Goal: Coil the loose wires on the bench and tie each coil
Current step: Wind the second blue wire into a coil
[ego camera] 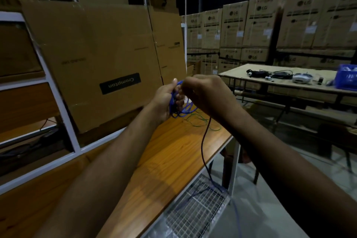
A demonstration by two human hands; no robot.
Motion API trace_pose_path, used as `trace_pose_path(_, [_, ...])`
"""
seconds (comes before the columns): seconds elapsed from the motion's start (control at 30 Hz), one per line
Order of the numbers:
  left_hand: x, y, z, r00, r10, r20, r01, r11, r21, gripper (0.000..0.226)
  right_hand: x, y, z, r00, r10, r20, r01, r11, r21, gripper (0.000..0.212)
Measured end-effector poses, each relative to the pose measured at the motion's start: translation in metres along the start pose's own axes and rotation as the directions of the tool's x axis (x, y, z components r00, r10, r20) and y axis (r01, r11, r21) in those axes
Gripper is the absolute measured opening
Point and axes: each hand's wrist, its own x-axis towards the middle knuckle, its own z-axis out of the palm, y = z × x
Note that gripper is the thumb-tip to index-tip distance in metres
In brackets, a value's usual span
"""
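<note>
Above the far end of the wooden bench (173, 152), you are midway through coiling the blue wire (183, 109). Your left hand (167, 100) grips the gathered loops, fingers curled round the bundle with the thumb raised along its upper side. Your right hand (202, 92) is closed in a fist just beside the left, and the free tail drops from beneath it, so it appears to pinch the wire; the fingertips are hidden.

The tail hangs past the bench edge and trails down onto the wire-mesh shelf (199, 210) below, so a fair length remains uncoiled. No tie is on the coil yet.

Next move, as judged: draw up another length with the right hand, lay it as a loop matching the others, and trap it under the left thumb. Keep the loops even, or the bundle may spring apart.

The blue wire is thin, smooth-jacketed and flexible. A finer green wire (202, 121) lies loose on the bench just beyond your hands, still to be coiled. The bench top is glossy orange-brown wood grain; plain corrugated cardboard cartons (100, 60) stand behind it.
</note>
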Motion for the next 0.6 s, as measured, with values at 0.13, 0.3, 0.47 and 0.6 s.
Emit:
trace_pose_path(0.13, [-0.004, 0.002, 0.004, 0.995, -0.056, 0.088, 0.059, 0.998, -0.033, 0.045, 0.015, 0.018, 0.011, 0.93, 0.367, -0.003, -0.365, 0.928, 0.079, 0.018])
trace_pose_path(0.3, [-0.004, 0.008, -0.003, 0.975, -0.12, 0.188, 0.135, 0.989, -0.065, 0.044, 0.016, 0.026, 0.024, 0.867, 0.486, 0.108, -0.495, 0.863, 0.094, 0.023])
trace_pose_path(0.47, [-0.003, 0.013, -0.009, 0.981, -0.106, 0.162, 0.104, 0.994, 0.021, 0.047, 0.011, 0.031, 0.023, 0.721, 0.51, 0.469, -0.693, 0.54, 0.477, 0.038])
trace_pose_path(0.6, [-0.002, 0.011, -0.005, 0.981, -0.133, 0.142, 0.127, 0.991, 0.051, 0.047, 0.0, 0.025, 0.03, 0.727, 0.439, 0.529, -0.674, 0.306, 0.672, 0.044])
